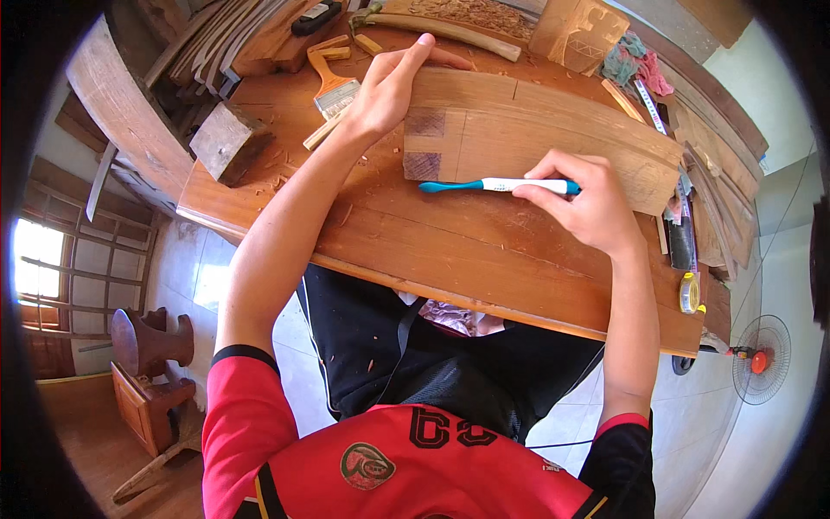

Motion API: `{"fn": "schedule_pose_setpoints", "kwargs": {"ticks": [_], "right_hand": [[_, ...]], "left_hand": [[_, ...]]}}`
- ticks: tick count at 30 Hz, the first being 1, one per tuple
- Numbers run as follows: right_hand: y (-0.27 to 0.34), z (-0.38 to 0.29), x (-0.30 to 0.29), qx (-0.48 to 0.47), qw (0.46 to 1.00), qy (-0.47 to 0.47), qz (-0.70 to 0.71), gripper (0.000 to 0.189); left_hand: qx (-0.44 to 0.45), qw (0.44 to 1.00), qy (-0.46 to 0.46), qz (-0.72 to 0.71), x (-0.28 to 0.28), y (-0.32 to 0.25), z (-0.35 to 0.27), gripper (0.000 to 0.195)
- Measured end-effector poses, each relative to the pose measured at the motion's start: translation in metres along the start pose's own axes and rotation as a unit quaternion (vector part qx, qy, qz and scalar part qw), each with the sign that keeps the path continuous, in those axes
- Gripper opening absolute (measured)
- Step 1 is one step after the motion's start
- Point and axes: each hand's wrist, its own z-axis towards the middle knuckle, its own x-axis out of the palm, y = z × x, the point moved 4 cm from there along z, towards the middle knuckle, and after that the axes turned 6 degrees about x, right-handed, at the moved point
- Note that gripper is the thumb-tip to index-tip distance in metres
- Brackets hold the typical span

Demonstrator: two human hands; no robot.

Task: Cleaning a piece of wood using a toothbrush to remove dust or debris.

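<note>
My right hand (pixel 583 198) holds a teal-and-white plastic handle (pixel 496 185), apparently a toothbrush, between thumb and fingers. Its slim teal end points left along the near edge of a wooden block (pixel 538 133); no bristles can be made out. That block is long and slightly curved, with a pencil line across it and two dark end-grain patches at its left end. Against the far left corner of the block lies my left hand (pixel 392 87), thumb raised and a finger stretched along the back edge. Its other fingers are partly hidden, so its grip is unclear.
On the wooden table (pixel 447 227) lie a paintbrush (pixel 329 84), a hammer (pixel 447 31), wood shavings and a rough wood offcut (pixel 228 143). A carved block (pixel 580 36), rags (pixel 632 63) and a tape roll (pixel 689 293) stand rightward. A fan (pixel 760 360) is beyond.
</note>
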Motion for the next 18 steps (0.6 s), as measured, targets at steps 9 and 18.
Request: {"fn": "schedule_pose_setpoints", "kwargs": {"ticks": [9,18], "right_hand": [[-0.016,-0.004,-0.017,0.006,0.998,-0.061,0.033,0.013],[-0.024,-0.006,-0.016,0.058,0.991,-0.076,0.097,0.014]], "left_hand": [[0.000,1.000,0.000,0.011,0.001,-0.001,0.000,0.060],[0.019,1.000,0.002,0.023,0.001,-0.001,-0.001,0.060]]}}
